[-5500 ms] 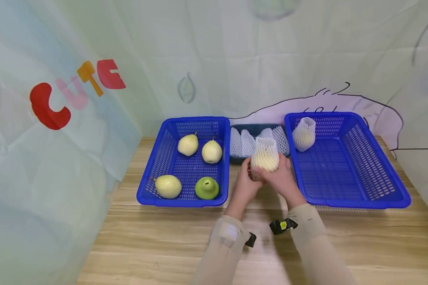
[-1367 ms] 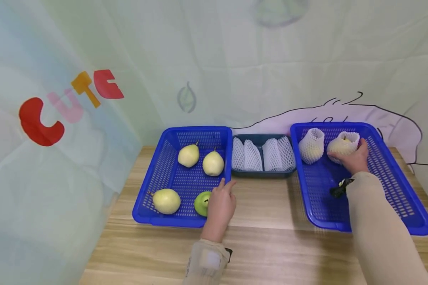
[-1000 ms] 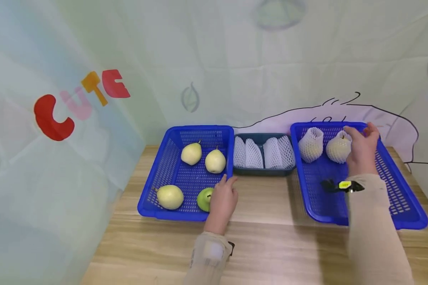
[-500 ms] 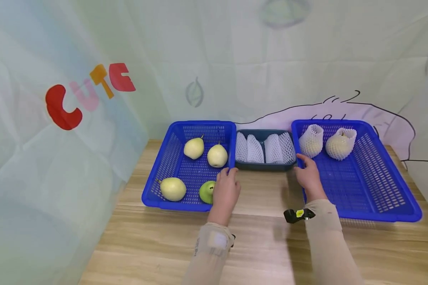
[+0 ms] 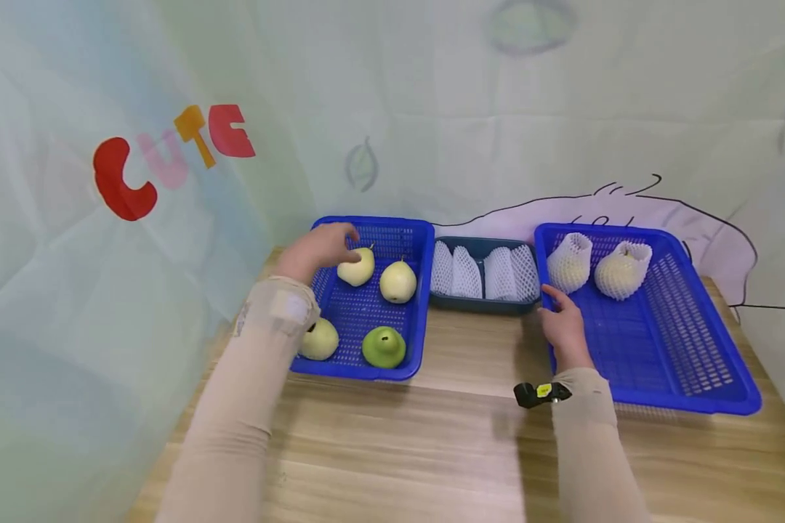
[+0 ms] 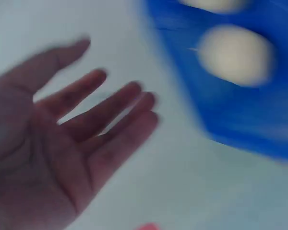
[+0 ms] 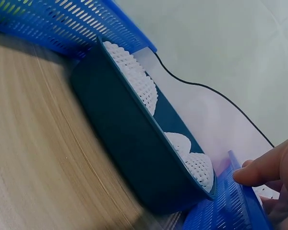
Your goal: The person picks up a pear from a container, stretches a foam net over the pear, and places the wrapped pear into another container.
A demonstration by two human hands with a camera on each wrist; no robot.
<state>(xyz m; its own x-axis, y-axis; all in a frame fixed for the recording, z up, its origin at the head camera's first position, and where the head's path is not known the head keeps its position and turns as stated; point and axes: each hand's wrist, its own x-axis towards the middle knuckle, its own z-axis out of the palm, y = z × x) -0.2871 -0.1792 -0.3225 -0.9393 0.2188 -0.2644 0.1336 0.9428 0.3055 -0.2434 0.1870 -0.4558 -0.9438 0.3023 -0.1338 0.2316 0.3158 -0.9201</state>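
My left hand [image 5: 320, 250] reaches over the back left of the left blue basket [image 5: 360, 371], its fingers loosely extended at a pale yellow pear [image 5: 357, 272] and partly covering it. In the left wrist view the palm and fingers [image 6: 120, 141] are spread, holding nothing. Another pale pear [image 5: 397, 282] sits to the right; in front are a third pale one [image 5: 320, 341], half behind the sleeve, and a green pear [image 5: 384, 349]. My right hand [image 5: 565, 330] rests on the left rim of the right blue basket [image 5: 647, 341], near two pears in white foam nets [image 5: 570, 265].
Between the baskets stands a dark teal tray [image 7: 129, 143] with several white foam net sleeves [image 5: 464, 272]. All stand on a wood-grain table [image 5: 392, 450]. A printed cloth [image 5: 445, 116] hangs behind and at the left.
The second netted pear was set into the right basket and released. My right hand then moved left onto that basket's rim. My left hand went from the left basket's right rim to its back-left pear.
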